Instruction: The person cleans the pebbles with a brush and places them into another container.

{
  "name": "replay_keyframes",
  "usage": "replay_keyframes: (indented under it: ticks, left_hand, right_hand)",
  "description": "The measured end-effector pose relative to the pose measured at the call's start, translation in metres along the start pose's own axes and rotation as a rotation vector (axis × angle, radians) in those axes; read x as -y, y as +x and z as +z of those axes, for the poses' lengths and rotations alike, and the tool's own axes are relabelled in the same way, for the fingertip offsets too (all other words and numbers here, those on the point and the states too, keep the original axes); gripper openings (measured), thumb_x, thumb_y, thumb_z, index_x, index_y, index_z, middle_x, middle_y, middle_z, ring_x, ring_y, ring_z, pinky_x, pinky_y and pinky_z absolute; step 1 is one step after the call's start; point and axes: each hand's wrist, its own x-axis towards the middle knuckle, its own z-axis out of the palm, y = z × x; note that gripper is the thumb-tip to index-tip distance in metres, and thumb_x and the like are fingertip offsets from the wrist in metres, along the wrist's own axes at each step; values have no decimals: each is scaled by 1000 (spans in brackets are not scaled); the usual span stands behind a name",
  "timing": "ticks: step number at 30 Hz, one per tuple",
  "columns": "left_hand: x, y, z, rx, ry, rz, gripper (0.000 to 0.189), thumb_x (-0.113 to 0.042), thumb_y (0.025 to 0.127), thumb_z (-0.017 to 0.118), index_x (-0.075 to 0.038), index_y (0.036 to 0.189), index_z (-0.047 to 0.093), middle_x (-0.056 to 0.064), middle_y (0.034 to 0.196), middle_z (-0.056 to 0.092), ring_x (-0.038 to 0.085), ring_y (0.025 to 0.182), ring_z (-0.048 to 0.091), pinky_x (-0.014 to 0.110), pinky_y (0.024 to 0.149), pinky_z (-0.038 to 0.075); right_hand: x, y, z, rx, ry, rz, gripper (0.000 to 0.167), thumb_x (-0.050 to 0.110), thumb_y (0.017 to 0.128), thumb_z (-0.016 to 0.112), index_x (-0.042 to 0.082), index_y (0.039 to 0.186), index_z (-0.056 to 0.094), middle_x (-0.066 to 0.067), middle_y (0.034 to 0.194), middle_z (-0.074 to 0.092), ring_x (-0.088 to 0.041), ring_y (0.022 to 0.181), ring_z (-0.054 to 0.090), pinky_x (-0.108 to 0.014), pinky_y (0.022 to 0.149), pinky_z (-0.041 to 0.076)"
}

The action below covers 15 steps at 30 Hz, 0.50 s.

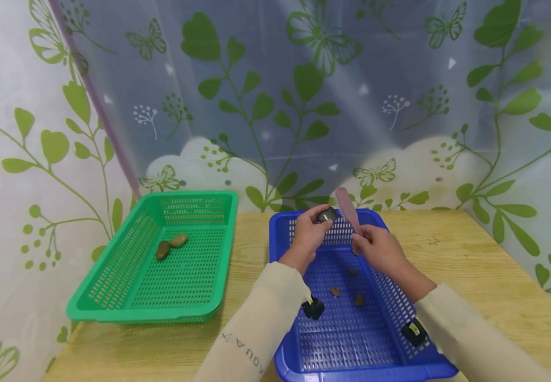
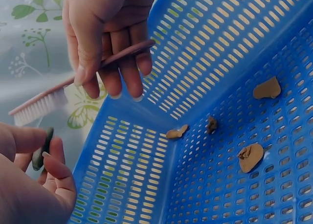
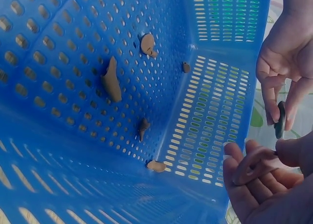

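Note:
My left hand [image 1: 310,232] pinches a dark, shiny stone [image 1: 327,215] between thumb and fingers above the far end of the blue basket [image 1: 282,366]. My right hand [image 1: 379,248] grips the handle of a pink brush [image 1: 347,208] with pale bristles. In the left wrist view the bristles [image 2: 41,109] hang just above the stone [image 2: 43,150]; whether they touch it I cannot tell. Several brown, clay-like bits lie on the basket's floor, among them a flat piece [image 2: 251,157] and a longer one [image 3: 111,81].
On the left stands a green basket [image 1: 223,254] holding two brown stones, one dark [image 1: 163,250] and one lighter [image 1: 179,240]. Both baskets rest on a wooden table [image 1: 452,244]. A leaf-patterned curtain [image 1: 266,106] hangs behind and at the sides.

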Motion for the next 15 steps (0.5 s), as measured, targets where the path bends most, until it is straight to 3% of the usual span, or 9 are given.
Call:
replay_keyframes:
  ticks: [10,15]
  left_hand:
    - [-1,0,1,19,-3,23,40,0,87,70,-5,126,65,13,123,65,22,112,62,30,93,50]
    - [-1,0,1,21,-87,12,36,0,90,66,-1,126,63,15,116,68,24,98,68,34,87,54]
  right_hand:
    - [0,0,1,-33,37,-6,26,17,103,48,-4,110,62,-14,91,69,-28,85,66,-41,72,53]
    - [-1,0,2,-39,53,-3,25,17,103,49,-3,110,62,-15,93,69,-29,87,67,-40,71,54]
